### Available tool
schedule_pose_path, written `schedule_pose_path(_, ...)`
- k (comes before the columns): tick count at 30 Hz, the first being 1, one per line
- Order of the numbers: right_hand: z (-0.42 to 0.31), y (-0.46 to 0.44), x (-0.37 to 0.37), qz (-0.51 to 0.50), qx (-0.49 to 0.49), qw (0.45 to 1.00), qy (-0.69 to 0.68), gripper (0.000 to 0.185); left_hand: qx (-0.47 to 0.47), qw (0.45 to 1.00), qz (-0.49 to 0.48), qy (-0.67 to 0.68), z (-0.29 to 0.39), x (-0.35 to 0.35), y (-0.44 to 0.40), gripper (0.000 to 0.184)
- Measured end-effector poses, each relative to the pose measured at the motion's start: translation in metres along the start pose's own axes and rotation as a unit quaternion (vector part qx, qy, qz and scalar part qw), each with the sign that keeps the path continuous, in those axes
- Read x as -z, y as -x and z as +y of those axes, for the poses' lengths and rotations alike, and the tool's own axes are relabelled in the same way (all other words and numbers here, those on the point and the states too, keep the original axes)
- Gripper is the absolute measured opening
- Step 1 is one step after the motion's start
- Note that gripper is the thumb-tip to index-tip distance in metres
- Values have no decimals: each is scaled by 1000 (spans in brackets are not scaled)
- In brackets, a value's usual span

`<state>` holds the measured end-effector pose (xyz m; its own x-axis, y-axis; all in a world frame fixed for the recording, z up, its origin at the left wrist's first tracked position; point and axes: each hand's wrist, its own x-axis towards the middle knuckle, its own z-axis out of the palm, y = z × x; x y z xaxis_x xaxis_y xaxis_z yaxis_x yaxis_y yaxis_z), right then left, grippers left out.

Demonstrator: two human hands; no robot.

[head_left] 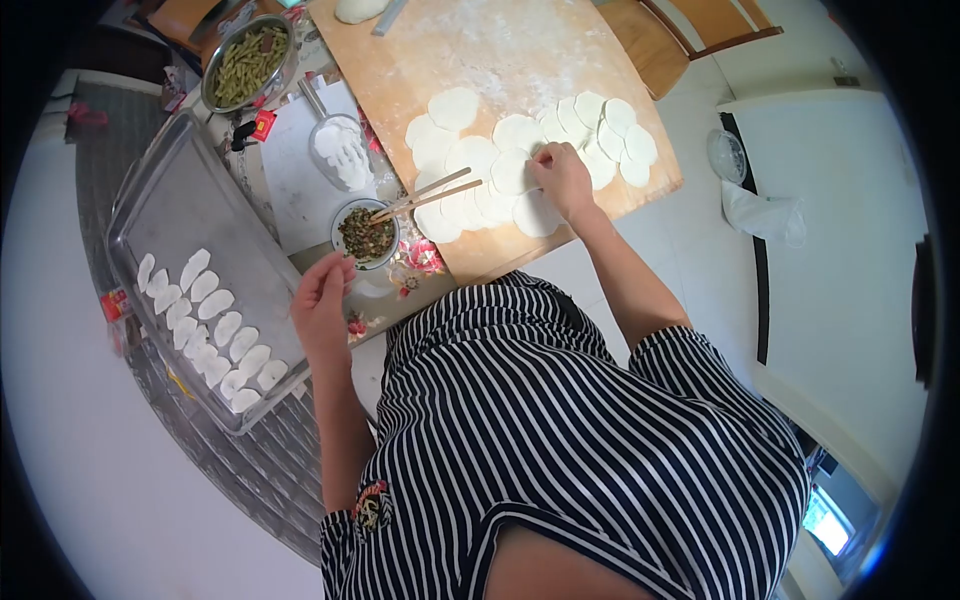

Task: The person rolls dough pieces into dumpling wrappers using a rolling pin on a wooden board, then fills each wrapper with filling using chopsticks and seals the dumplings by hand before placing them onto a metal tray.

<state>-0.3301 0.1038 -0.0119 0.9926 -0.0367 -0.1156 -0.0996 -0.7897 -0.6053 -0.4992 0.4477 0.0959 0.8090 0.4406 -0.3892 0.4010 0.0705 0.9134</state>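
Note:
My right hand point(562, 180) reaches over the board with its thumb and fingers pinched at the edge of a round dough wrapper point(514, 172). Many more pale wrappers point(470, 158) lie around it, overlapping in rows. My left hand point(322, 292) hovers beside the bowl point(394, 244), fingers curled together, with nothing visible in them. Chopped filling point(362, 232) fills that small bowl. A pair of wooden chopsticks point(430, 196) rests in it, the ends pointing over the wrappers.
A metal tray point(215, 190) at left holds several rows of shaped dumplings point(228, 325). A scoop of white flour point(342, 152) lies above the bowl. Farther back are a steel bowl of green beans point(248, 66) and a dough lump point(360, 8) on the floured wooden board point(500, 55).

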Motion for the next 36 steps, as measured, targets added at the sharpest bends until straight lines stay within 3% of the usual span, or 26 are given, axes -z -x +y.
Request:
schedule_pose_path(1,-3,3,5,-5,4,1000,-2,18,-8,1000,-8,-5,5,-15,2,24)
schedule_pose_path(2,-8,5,12,-27,69,997,-36,15,-7,1000,-2,-5,4,-27,2,24)
schedule_pose_path(3,-15,9,21,-48,133,988,-70,12,-66,994,-48,-75,2,-37,2,28)
schedule_pose_path(4,-22,14,29,-54,135,987,-71,12,-122,977,-95,-144,9,-51,3,34)
schedule_pose_path(6,-38,29,45,-109,291,949,-62,7,-260,905,-150,-300,40,-85,9,49)
schedule_pose_path(7,-48,36,50,-110,334,932,-85,10,-257,907,-146,-300,47,-100,9,49)
schedule_pose_path(9,-70,48,63,-132,364,918,-87,12,-355,850,-221,-319,56,-119,5,53)
schedule_pose_path(12,-104,67,71,-116,438,880,-139,14,-342,848,-268,-302,36,-124,-8,53)
schedule_pose_path(13,-111,73,73,-106,445,875,-159,12,-211,866,-316,-325,34,-118,-10,40)
schedule_pose_path(14,-117,75,72,-95,454,868,-179,12,-210,868,-308,-327,29,-110,-11,40)
schedule_pose_path(15,-113,74,67,-100,459,864,-183,12,-152,909,-305,-240,22,-101,-12,36)
schedule_pose_path(17,-85,75,47,-180,195,943,-202,24,0,964,-241,-113,22,-85,-5,27)
schedule_pose_path(18,-76,70,34,-186,198,941,-203,24,13,978,-207,-38,16,-72,-2,28)
schedule_pose_path(20,-60,44,0,-334,8,920,-204,51,161,962,-126,182,3,-48,9,28)
schedule_pose_path(21,-52,39,-16,-348,30,909,-227,74,160,962,-119,185,-6,-35,15,28)
schedule_pose_path(23,-76,32,-24,-350,45,891,-288,78,128,921,-89,358,-24,-11,28,28)
schedule_pose_path(24,-89,31,-32,-342,55,871,-349,81,127,920,-78,361,-33,-3,35,28)
schedule_pose_path(25,-97,28,-43,-342,60,862,-370,64,139,909,-23,392,-40,4,41,28)
schedule_pose_path(26,-106,19,-51,-350,64,859,-368,64,150,894,30,421,-48,10,46,28)
schedule_pose_path(27,-116,8,-56,-379,126,875,-275,51,152,876,58,455,-58,17,50,31)
schedule_pose_path(29,-152,13,-45,-397,106,881,-234,26,140,855,112,486,-68,26,58,32)
schedule_pose_path(34,-162,12,-20,-384,75,861,-324,32,121,828,180,517,-83,36,68,31)
schedule_pose_path(36,-163,16,-15,-408,19,828,-386,30,114,827,186,519,-85,37,68,31)
